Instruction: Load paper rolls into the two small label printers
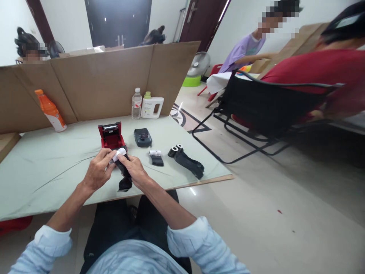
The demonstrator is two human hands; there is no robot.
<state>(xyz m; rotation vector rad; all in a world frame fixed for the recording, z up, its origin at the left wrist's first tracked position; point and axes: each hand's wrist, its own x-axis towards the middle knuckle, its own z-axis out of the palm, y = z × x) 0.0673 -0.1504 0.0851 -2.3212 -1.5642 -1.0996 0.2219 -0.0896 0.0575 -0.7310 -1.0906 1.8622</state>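
Note:
Close to the table's near edge, my left hand (98, 167) and my right hand (134, 170) are both closed on a small white roll with a black strip (121, 151). The strip runs down past my right fingers, and its dark loose end hangs just above or on the table; I cannot tell which. Behind my hands stands a small red device (112, 140) with its lid raised, looking like a label printer; my fingers partly cover its front. To the right lie another white roll with a black strip (156, 158) and a dark grey boxy device (143, 137).
A black strip with two rolls (188, 161) lies near the table's right corner. Along the cardboard screen (105, 83) stand a leaning orange bottle (51, 111), a clear water bottle (137, 103) and a white jug (152, 106). Two people sit right, near a black folding chair (262, 106).

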